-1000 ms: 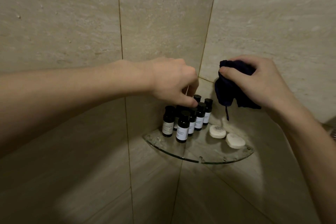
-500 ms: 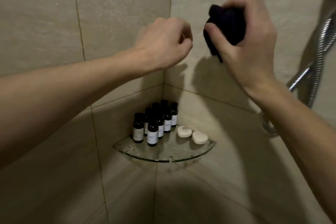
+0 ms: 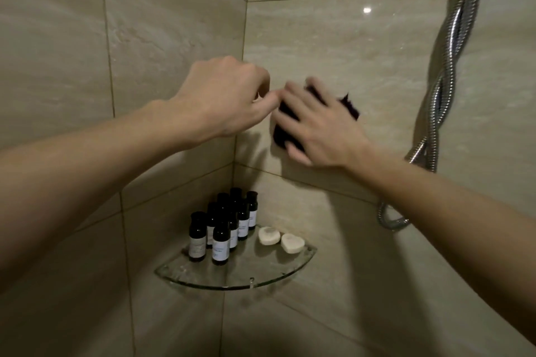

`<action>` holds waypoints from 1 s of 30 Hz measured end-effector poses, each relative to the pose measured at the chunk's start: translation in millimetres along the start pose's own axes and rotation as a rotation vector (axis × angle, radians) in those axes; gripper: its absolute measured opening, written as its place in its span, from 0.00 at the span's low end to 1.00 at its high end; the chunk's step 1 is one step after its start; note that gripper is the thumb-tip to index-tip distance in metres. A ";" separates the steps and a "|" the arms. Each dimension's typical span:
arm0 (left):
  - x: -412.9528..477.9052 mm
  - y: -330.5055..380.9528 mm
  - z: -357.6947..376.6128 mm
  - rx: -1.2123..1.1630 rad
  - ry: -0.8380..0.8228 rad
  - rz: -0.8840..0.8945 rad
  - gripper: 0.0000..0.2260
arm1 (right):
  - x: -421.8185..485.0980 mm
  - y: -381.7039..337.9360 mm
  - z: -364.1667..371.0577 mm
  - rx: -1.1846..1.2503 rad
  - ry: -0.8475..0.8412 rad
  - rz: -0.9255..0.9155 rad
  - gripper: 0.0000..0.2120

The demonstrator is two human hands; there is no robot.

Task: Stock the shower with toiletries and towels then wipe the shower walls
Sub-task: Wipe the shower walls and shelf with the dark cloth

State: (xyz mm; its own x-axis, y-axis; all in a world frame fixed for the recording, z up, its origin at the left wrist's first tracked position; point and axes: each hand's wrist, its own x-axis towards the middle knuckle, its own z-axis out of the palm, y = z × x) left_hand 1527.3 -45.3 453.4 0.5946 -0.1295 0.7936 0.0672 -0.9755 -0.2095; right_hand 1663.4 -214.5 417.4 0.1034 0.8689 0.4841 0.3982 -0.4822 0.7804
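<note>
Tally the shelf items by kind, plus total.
Dark bottles: 8 (the back ones overlap, so approximate)
White soaps: 2
Total: 10

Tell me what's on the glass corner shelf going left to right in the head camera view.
Cluster of dark bottles → first white soap → second white soap, all on the glass shelf.
</note>
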 end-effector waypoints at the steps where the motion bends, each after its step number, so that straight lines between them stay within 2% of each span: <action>1: -0.2 0.8 2.0 -0.006 -0.001 0.004 0.18 | -13.5 -8.9 3.9 0.001 -0.048 -0.067 0.29; 5: 6.6 5.4 17.6 -0.040 -0.107 -0.003 0.18 | -65.4 -37.4 6.9 0.018 -0.250 -0.293 0.28; 7: 16.1 5.2 25.3 -0.070 -0.167 -0.013 0.20 | -82.8 -41.8 2.3 -0.004 -0.251 -0.336 0.24; 11: 39.4 -1.4 36.0 -0.190 -0.212 -0.114 0.29 | -106.7 -47.7 -20.3 -0.087 -0.200 -0.348 0.18; 13: 48.4 -5.2 40.8 -0.271 -0.215 -0.149 0.32 | -119.5 -54.4 -28.5 -0.130 -0.203 -0.329 0.19; 15: 53.3 -5.1 45.4 -0.313 -0.220 -0.155 0.33 | -131.1 -59.6 -31.1 -0.104 -0.238 -0.256 0.17; 17: 53.6 -1.4 50.3 -0.305 -0.226 -0.165 0.33 | -135.4 -57.2 -28.7 -0.059 -0.246 -0.171 0.11; 20: 50.1 1.6 59.6 -0.308 -0.182 -0.178 0.31 | -111.4 -40.1 -30.0 -0.054 -0.186 -0.024 0.06; 25: 47.9 -12.9 64.6 -0.366 -0.174 -0.155 0.28 | -11.5 36.0 -68.4 -0.093 -0.071 0.406 0.09; 30: 53.5 -15.6 64.9 -0.396 -0.222 -0.174 0.28 | 62.9 130.1 -100.4 -0.186 0.197 0.538 0.16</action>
State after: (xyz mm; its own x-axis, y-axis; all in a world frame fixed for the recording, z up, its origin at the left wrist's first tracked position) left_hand 1610.0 -25.4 462.1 0.7611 0.0408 0.6473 -0.1036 -0.9776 0.1834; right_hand 1630.2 -233.8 589.1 0.0685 0.4693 0.8804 0.1686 -0.8752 0.4534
